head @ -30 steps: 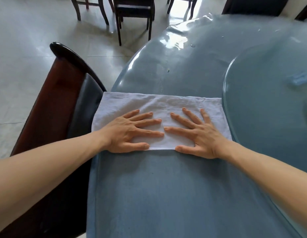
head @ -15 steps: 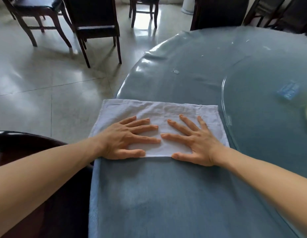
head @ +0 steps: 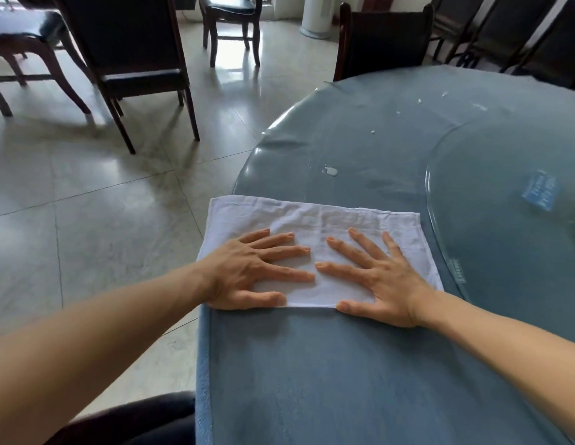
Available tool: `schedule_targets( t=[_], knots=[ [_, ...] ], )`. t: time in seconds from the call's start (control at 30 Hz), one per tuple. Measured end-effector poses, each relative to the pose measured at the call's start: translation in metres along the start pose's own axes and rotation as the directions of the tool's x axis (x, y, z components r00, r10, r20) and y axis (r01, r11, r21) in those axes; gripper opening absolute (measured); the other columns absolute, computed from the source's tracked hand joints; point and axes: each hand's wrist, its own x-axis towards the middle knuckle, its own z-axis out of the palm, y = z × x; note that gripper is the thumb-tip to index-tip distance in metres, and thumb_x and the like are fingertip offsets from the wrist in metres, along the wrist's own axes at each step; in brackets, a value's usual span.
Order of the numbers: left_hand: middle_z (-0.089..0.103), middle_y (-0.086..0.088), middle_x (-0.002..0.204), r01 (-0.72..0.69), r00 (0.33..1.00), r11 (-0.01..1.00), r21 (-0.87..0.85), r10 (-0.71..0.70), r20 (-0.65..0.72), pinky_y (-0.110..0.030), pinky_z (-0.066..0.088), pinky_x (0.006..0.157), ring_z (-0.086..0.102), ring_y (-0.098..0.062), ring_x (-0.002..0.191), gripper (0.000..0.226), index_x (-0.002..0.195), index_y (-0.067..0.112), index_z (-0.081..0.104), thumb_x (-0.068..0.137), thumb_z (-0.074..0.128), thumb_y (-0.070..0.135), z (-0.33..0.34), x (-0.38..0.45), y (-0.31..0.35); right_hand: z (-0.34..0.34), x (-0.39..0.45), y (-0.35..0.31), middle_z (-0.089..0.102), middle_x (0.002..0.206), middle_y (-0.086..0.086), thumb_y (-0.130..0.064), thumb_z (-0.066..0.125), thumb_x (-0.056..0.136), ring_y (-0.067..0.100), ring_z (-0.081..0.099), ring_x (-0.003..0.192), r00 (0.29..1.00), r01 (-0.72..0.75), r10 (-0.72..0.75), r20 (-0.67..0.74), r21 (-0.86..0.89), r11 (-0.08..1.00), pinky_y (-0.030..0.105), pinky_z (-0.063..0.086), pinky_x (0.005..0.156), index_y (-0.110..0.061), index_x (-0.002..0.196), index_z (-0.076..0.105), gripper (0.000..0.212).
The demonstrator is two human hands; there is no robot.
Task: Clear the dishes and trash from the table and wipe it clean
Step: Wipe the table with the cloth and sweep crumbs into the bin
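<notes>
Both hands are flat on a white cloth [head: 315,226] that's spread out near the left edge of the table [head: 328,374]. Left hand [head: 247,273] has its fingers straight and spread a bit, palm down, pressing on the left half of the cloth with the thumb along the cloth's near edge. Right hand [head: 381,277] is the same deal on the right half: fingers splayed, palm down, thumb tip right at the near edge and the heel of the hand sitting just off the cloth on the table. Neither hand is gripping anything, just flat pressure. The fingertips of the two hands nearly meet in the middle of the cloth but don't touch.

The cloth is a folded rectangle, kinda wrinkly along the far side, and its left end hangs slightly past the table edge. The table has a blue-grey cover with a shiny clear layer on top. Just beyond the cloth there's a small wet blob [head: 330,170], and farther back a few white specks [head: 373,132]. To the right is a glass turntable [head: 504,258], its rim just beside the cloth's right corner, with a blue label [head: 540,192] showing on it.

Dark wooden chairs [head: 132,59] stand on the tiled floor [head: 71,203] to the left and behind the table.
</notes>
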Motion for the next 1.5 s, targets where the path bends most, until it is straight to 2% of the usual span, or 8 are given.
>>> schedule_targets(
  t=[0.4,0.6,0.73,0.87,0.97,1.2,1.33,1.5],
  knots=[
    [0.006,0.022,0.169,-0.19,0.982,0.982,-0.002,0.19,-0.004,-0.043,0.003,0.128,-0.005,-0.008,0.157,0.056,0.153,0.061,0.016,0.101,0.035,0.066,-0.017,0.047,-0.102,-0.01,0.055,0.01,-0.022,0.162,-0.037,-0.095,0.004,0.078,0.009,-0.027,0.154,0.977,-0.209,0.211,-0.011,0.09,0.974,0.068,-0.013,0.12,-0.079,0.142,-0.005,0.067],
    [0.003,0.023,0.169,-0.284,0.959,0.958,0.026,0.284,0.015,-0.04,0.001,0.129,-0.005,-0.008,0.157,0.056,0.152,0.064,0.012,0.099,0.029,0.07,-0.027,0.084,-0.149,-0.016,0.083,0.028,-0.024,0.162,-0.037,-0.089,0.019,0.082,0.007,-0.029,0.153,0.957,-0.29,0.29,0.014,0.073,0.954,0.066,-0.016,0.12,-0.079,0.141,-0.009,0.066],
    [0.002,0.023,0.169,-0.333,0.943,0.943,0.025,0.332,0.02,-0.04,0.0,0.129,-0.007,-0.007,0.157,0.056,0.152,0.064,0.012,0.099,0.03,0.068,-0.033,0.109,-0.177,-0.018,0.099,0.041,-0.025,0.161,-0.038,-0.096,0.008,0.077,0.006,-0.03,0.152,0.938,-0.345,0.346,0.004,0.092,0.934,0.068,-0.014,0.12,-0.079,0.141,-0.01,0.068],
    [0.0,0.023,0.169,-0.376,0.926,0.926,0.035,0.374,0.045,-0.039,-0.003,0.128,-0.009,-0.006,0.157,0.056,0.153,0.062,0.011,0.1,0.028,0.067,-0.042,0.138,-0.211,-0.024,0.126,0.059,-0.024,0.16,-0.039,-0.087,0.018,0.081,0.006,-0.029,0.153,0.919,-0.392,0.394,0.0,0.109,0.914,0.067,-0.014,0.12,-0.082,0.138,-0.009,0.063],
    [0.001,0.021,0.169,-0.402,0.914,0.915,0.04,0.399,0.066,-0.038,-0.005,0.128,-0.009,-0.006,0.157,0.056,0.153,0.062,0.011,0.1,0.027,0.066,-0.048,0.17,-0.241,-0.026,0.149,0.082,-0.023,0.161,-0.039,-0.09,0.016,0.08,0.008,-0.023,0.155,0.902,-0.426,0.432,-0.021,0.128,0.895,0.069,-0.013,0.12,-0.082,0.138,-0.007,0.063],
    [0.002,0.018,0.17,-0.491,0.868,0.87,0.039,0.485,0.108,-0.047,0.006,0.128,-0.005,-0.009,0.158,0.057,0.154,0.06,0.014,0.099,0.025,0.068,-0.067,0.245,-0.303,-0.04,0.193,0.127,-0.019,0.164,-0.035,-0.097,0.009,0.074,0.011,-0.02,0.157,0.852,-0.516,0.524,-0.016,0.153,0.843,0.069,-0.013,0.119,-0.082,0.138,-0.007,0.068],
    [0.002,0.019,0.17,-0.523,0.849,0.852,0.03,0.517,0.109,-0.047,0.006,0.128,-0.005,-0.011,0.158,0.057,0.154,0.06,0.013,0.099,0.028,0.066,-0.073,0.261,-0.318,-0.046,0.206,0.14,-0.021,0.163,-0.035,-0.09,0.016,0.079,0.009,-0.024,0.155,0.834,-0.543,0.552,-0.007,0.169,0.822,0.066,-0.014,0.12,-0.08,0.142,-0.004,0.067],
    [-0.001,0.02,0.17,-0.552,0.829,0.833,0.023,0.546,0.126,-0.048,0.004,0.128,-0.007,-0.01,0.158,0.057,0.154,0.06,0.012,0.099,0.027,0.067,-0.08,0.295,-0.339,-0.051,0.222,0.16,-0.02,0.164,-0.033,-0.099,0.007,0.073,0.008,-0.024,0.155,0.799,-0.591,0.601,0.0,0.184,0.785,0.067,-0.013,0.12,-0.079,0.141,-0.006,0.072]
  ],
)
